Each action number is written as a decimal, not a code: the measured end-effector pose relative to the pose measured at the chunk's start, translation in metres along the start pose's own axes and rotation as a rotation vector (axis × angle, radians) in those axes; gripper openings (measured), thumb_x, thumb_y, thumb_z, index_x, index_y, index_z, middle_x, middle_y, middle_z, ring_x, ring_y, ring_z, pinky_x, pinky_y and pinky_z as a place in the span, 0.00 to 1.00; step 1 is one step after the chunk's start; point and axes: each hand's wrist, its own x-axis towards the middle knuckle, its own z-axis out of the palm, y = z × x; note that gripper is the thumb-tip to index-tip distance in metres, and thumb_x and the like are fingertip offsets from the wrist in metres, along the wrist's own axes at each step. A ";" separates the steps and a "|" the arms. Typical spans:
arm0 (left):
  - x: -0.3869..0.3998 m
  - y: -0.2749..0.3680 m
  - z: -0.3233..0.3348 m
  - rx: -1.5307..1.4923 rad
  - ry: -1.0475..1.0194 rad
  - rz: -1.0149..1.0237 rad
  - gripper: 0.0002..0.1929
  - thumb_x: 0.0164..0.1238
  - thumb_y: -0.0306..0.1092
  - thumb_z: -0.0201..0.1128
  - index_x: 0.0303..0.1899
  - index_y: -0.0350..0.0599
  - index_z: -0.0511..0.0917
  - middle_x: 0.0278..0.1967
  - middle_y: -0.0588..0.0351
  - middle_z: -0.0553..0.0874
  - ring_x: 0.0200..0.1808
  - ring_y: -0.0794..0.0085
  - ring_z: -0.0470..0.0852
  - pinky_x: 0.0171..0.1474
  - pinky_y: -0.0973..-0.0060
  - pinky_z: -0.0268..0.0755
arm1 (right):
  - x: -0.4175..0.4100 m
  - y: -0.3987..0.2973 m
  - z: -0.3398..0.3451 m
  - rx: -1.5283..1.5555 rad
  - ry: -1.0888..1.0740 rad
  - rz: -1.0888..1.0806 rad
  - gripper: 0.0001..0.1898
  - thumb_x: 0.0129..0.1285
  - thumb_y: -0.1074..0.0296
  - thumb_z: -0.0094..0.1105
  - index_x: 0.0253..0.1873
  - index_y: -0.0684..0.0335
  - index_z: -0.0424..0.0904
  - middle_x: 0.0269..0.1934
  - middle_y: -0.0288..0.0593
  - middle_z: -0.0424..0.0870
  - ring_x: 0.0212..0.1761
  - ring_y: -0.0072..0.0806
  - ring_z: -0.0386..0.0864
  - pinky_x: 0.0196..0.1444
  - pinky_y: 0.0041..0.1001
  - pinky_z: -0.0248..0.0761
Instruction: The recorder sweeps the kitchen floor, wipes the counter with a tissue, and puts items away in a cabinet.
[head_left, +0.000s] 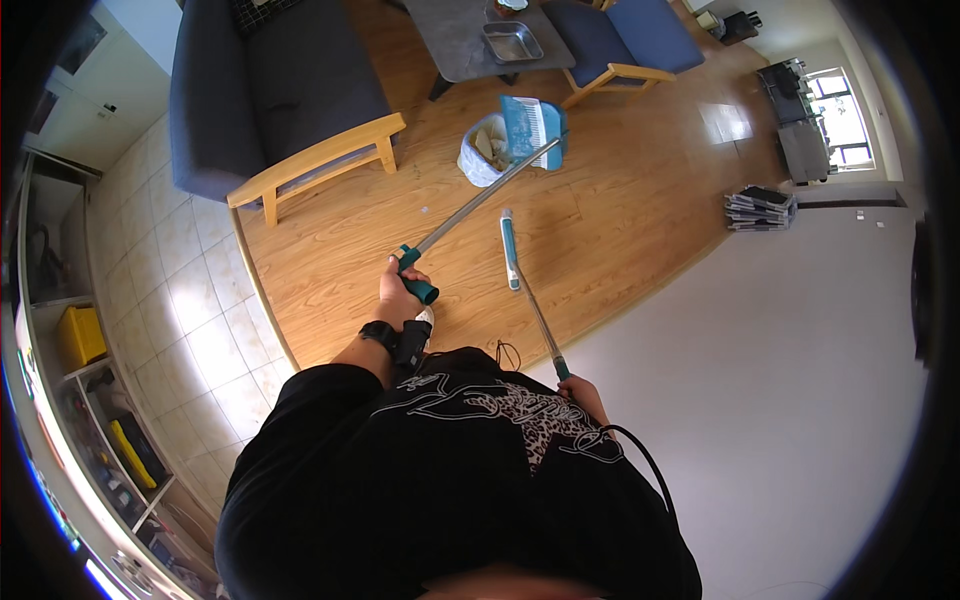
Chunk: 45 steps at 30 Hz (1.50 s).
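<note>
My left hand (401, 286) grips the dark green handle of a long-handled dustpan (523, 129). From it a metal pole runs forward to the blue pan, which has a row of pale comb teeth. The pan is tilted up at the right rim of a waste bin (478, 166) lined with a white bag; pale crumpled waste shows inside. Whether the pan touches the bin, I cannot tell. My right hand (585, 396) is closed around the green grip of a broom (510, 251), its blue and white head down by the wood floor, short of the bin.
A grey sofa (300, 82) with a wooden armrest stands left. Beyond the bin are a dark table (450, 45) holding a metal tray (513, 42) and a blue chair (622, 45). A white wall (750, 337) borders the right. Folded items (759, 208) lean there.
</note>
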 end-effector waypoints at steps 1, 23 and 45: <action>-0.002 0.001 -0.001 0.019 -0.014 0.010 0.19 0.75 0.50 0.51 0.32 0.44 0.68 0.16 0.64 0.67 0.18 0.77 0.67 0.25 0.76 0.67 | -0.001 -0.002 0.002 -0.007 -0.001 -0.001 0.06 0.59 0.76 0.51 0.35 0.59 0.64 0.20 0.33 0.67 0.15 0.20 0.63 0.15 0.23 0.57; -0.181 0.130 0.000 0.964 -0.224 0.652 0.13 0.72 0.42 0.59 0.34 0.46 0.69 0.17 0.64 0.68 0.15 0.80 0.66 0.20 0.79 0.62 | 0.007 -0.015 0.005 -0.150 -0.019 -0.035 0.05 0.64 0.69 0.50 0.43 0.52 0.68 0.19 0.33 0.68 0.15 0.21 0.65 0.16 0.25 0.57; -0.273 0.194 -0.263 1.377 0.589 1.511 0.19 0.55 0.30 0.68 0.48 0.35 0.77 0.41 0.40 0.83 0.42 0.53 0.82 0.46 0.65 0.74 | -0.071 -0.037 0.312 -0.738 -0.624 0.062 0.39 0.65 0.65 0.52 0.77 0.46 0.43 0.22 0.37 0.73 0.17 0.25 0.69 0.18 0.27 0.64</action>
